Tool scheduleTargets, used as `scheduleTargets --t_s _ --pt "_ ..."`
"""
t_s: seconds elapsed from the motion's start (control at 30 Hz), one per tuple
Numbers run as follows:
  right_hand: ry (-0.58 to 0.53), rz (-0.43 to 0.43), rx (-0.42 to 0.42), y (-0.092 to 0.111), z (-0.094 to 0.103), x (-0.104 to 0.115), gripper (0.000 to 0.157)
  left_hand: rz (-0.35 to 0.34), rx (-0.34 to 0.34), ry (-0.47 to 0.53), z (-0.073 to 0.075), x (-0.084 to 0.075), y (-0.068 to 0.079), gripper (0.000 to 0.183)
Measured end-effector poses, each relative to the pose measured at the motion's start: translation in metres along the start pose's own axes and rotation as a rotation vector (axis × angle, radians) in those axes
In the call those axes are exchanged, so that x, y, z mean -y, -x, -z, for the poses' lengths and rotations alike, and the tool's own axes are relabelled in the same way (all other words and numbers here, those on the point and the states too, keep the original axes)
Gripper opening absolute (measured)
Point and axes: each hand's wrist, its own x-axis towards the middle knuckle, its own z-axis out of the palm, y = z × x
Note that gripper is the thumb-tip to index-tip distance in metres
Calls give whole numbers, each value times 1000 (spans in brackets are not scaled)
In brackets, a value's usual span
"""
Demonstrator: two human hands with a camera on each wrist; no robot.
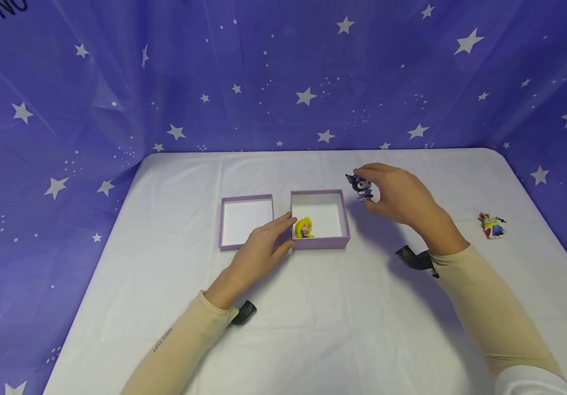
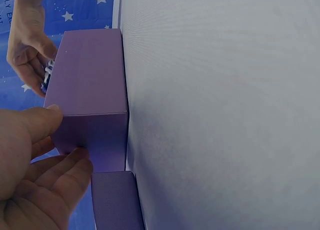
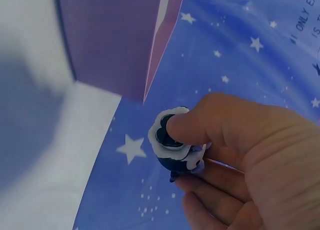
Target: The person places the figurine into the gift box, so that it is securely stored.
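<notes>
An open purple box (image 1: 345, 219) sits mid-table with a yellow-haired figurine (image 1: 304, 227) inside its near left corner. My left hand (image 1: 268, 244) grips the box's near left corner (image 2: 90, 135), thumb at the rim and fingers on the outer wall. To the box's right, my right hand (image 1: 387, 192) pinches a small black-and-white figurine (image 1: 361, 187) between thumb and fingers, just above the table; the right wrist view shows this figurine (image 3: 175, 145) close up. The purple lid (image 1: 221, 222) lies open side up, left of the box.
A small colourful figurine (image 1: 492, 225) lies on the white table (image 1: 362, 307) at the right. A starred blue cloth (image 1: 283, 77) hangs behind and around the table. Black wrist straps (image 1: 414, 258) show under both forearms.
</notes>
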Motion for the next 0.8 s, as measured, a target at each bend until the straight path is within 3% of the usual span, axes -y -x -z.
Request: scheduleTargets --t_s 0.5,0.8 --pt "-37 63 70 -14 -24 42 66 -11 -12 -3 -1 1 0 51" --pt "-48 182 32 -22 -44 52 60 6 -2 -9 -1 2 0 51"
